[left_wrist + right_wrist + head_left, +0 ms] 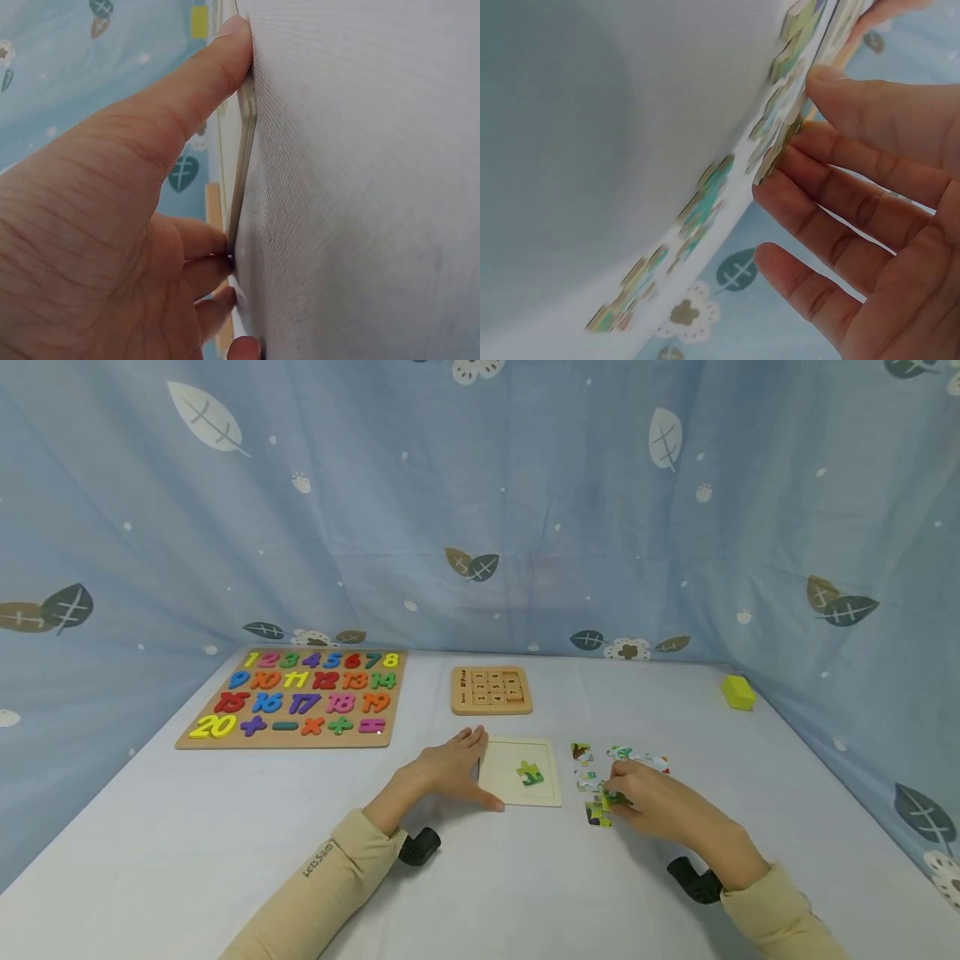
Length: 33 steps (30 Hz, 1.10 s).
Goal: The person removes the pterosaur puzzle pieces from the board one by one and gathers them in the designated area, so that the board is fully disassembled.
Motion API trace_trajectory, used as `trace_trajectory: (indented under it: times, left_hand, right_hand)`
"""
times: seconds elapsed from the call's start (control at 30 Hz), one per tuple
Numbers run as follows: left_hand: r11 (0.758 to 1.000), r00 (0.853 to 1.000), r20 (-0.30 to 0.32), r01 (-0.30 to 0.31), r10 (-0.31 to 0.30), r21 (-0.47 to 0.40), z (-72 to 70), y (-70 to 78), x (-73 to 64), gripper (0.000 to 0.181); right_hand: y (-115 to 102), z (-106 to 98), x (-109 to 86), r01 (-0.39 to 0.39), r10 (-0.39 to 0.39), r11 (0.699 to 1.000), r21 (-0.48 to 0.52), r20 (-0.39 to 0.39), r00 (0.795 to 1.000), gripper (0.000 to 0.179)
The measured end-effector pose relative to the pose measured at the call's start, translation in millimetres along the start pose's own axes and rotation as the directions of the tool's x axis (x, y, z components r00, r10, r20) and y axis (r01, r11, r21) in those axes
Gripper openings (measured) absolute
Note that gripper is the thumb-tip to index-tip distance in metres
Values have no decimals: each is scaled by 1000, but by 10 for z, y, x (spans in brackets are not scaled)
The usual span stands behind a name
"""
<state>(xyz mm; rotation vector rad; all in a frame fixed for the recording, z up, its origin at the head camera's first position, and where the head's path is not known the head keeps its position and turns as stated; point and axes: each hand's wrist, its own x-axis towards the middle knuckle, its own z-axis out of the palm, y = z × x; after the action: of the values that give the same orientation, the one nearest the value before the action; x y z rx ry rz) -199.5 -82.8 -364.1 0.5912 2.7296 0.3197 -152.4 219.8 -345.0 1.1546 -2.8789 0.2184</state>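
Observation:
A pale square wooden puzzle tray (497, 789) lies on the white table with one green jigsaw piece (530, 773) inside it. My left hand (452, 768) rests against the tray's left side, thumb at the near corner and fingers stretched toward the far one. In the left wrist view, the thumb and fingertips touch the tray's thin edge (241, 172). Right of the tray, my right hand (660, 797) pinches a jigsaw piece (776, 154) between thumb and fingers, tilted up off the cloth. Loose printed pieces (597, 814) lie around that hand, some partly hidden by it.
A wooden number board (285, 742) with colourful numerals lies at the back left. Behind the tray is a small wooden sliding number puzzle (491, 692). A yellow-green block (738, 692) stands near the right edge. A blue patterned curtain (540, 510) encloses the table's back and sides.

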Motion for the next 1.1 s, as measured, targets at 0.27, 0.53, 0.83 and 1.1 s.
trace_trajectory:
  times: [0.27,0.53,0.83,1.1]
  left_hand:
    - [1000,1000,-7,-7,7,-8,-5,-6,0,114]
    - [1000,1000,-6,-11,11,-9,0,-12,0,114]
    - [1000,1000,2,-16,15,11,22,-32,11,114]
    - [1000,1000,4,-10,10,13,23,-24,15,115]
  right_hand:
    - [64,-8,-150,-13,13,1000,-9,6,1000,10]
    - [93,12,-253,-35,35,999,-10,23,999,12]
    - [96,43,-246,-64,64,998,-13,59,996,13]
    - [90,-23,-197,-34,33,999,11,41,999,12]
